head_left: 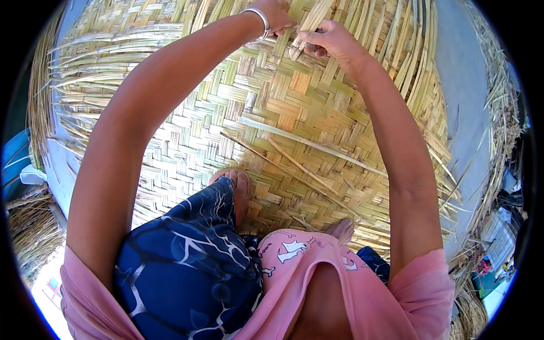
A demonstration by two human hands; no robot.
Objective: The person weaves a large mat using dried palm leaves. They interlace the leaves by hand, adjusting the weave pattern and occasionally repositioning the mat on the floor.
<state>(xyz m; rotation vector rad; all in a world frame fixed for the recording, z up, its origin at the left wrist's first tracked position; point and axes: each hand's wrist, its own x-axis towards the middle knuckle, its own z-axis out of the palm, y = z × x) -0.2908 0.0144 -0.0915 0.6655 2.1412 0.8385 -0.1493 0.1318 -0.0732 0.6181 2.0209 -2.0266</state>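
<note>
Under and in front of me spreads a large mat (294,107) woven from flat split-cane strips in a slanting pattern. At the far edge of the view, my right hand (337,45) is closed around a few pale flat cane strips (310,25), the thumb lying on top. Just to its left, my left hand (273,16), with a silver bangle (264,24) at the wrist, has its fingers curled down near the weave. The top edge cuts off part of that hand, and what it pinches is hidden.
Loose strips (306,164) lie across the weave near my bare feet (241,184). Unwoven strip ends (419,62) stick out along the right side and more (73,93) along the left. Grey ground (467,73) borders the mat, with dry straw (496,96) beyond.
</note>
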